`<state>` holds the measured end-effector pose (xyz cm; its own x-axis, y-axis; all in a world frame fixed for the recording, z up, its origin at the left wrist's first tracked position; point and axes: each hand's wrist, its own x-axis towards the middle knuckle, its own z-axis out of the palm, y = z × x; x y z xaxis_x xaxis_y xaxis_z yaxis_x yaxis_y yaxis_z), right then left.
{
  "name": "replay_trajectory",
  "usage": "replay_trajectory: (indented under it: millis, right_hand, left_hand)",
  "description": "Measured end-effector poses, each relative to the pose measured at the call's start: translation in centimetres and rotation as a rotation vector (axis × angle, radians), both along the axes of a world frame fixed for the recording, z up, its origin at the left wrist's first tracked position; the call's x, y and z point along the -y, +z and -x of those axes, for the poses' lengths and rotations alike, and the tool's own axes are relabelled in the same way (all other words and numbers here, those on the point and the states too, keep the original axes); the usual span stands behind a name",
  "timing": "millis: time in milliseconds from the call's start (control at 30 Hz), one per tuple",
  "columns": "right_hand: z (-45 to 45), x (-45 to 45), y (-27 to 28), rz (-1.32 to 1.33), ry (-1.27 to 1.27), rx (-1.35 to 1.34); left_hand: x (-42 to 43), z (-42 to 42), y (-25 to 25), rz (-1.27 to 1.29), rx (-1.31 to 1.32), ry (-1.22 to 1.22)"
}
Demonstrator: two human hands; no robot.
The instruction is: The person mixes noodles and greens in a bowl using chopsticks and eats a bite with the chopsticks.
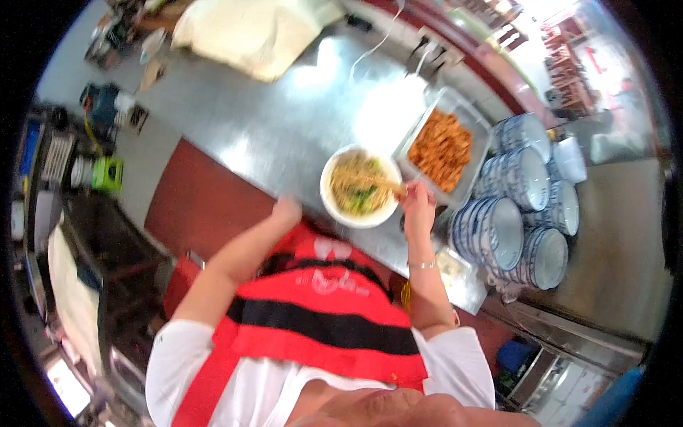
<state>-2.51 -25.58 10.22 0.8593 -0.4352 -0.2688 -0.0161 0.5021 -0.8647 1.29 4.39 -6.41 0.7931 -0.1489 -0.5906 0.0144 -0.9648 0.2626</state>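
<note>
A white bowl (361,220) of noodles (351,191) with green pieces of vegetable stands at the near edge of the metal counter. My right hand (417,199) is at the bowl's right rim, closed on light wooden chopsticks (388,186) whose far ends reach into the noodles. To the left of the bowl, by the counter edge and in front of the apron, is my left hand (287,211). It is apart from the bowl and smeared, so its fingers cannot be made out.
A clear tub (484,135) of reddish-orange food is just right of the bowl. Stacks of blue-and-white bowls (491,231) stand farther right. Beige cloth (238,35) lies on the metal counter (242,135) at the back left. A white cord trails near the wall.
</note>
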Motion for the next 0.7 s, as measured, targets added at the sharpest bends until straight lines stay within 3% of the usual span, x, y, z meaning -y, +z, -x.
replay_trajectory:
  millis: [33,100,133,167,200,233,333,367,400,467,500,567,700]
  right_hand:
    - [0.2,0.4,1.8,-0.121,-0.018,0.014]
    - [0.5,1.5,4.9,-0.407,-0.006,0.066]
    - [0.8,2.1,5.9,-0.574,0.021,0.079]
    - [0.3,2.4,7.5,-0.564,0.014,0.129]
    - [0.4,2.5,9.5,-0.618,0.042,0.204]
    - [0.8,2.3,11.5,-0.674,0.069,0.263]
    - [1.7,0.8,18.1,-0.734,0.171,0.496]
    - [1.7,0.1,19.6,-0.675,0.126,0.536]
    - [1.9,0.0,20.7,-0.675,0.122,0.546]
    - [2.2,-0.1,22.4,-0.619,0.431,0.809]
    - [2.5,-0.1,22.9,-0.731,0.472,0.839]
    - [2.6,0.0,23.5,-0.680,0.555,0.887]
    - [3.0,-0.8,24.7,-0.594,0.626,0.915]
  left_hand:
    - [-0.2,-0.2,1.1,-0.063,0.007,-0.351]
    - [-0.3,-0.5,0.5,-0.046,-0.020,-0.211]
    - [0.0,-0.1,2.4,-0.091,-0.053,-0.273]
    - [-0.4,-0.4,0.9,-0.137,-0.063,-0.363]
    - [0.1,-0.2,3.1,-0.163,-0.046,-0.284]
    - [-0.5,-0.5,-1.4,-0.159,-0.043,-0.221]
    - [-0.3,-0.6,1.1,-0.167,-0.111,-0.341]
    - [0.3,-0.2,3.8,-0.154,-0.084,-0.197]
    - [0.4,-0.4,3.8,-0.156,-0.075,-0.203]
    - [0.2,-0.3,3.2,-0.152,-0.050,-0.245]
    - [0.2,-0.2,3.0,-0.155,-0.043,-0.248]
    - [0.3,0.0,2.5,-0.155,-0.007,-0.077]
    - [0.1,0.2,3.8,-0.147,-0.017,-0.207]
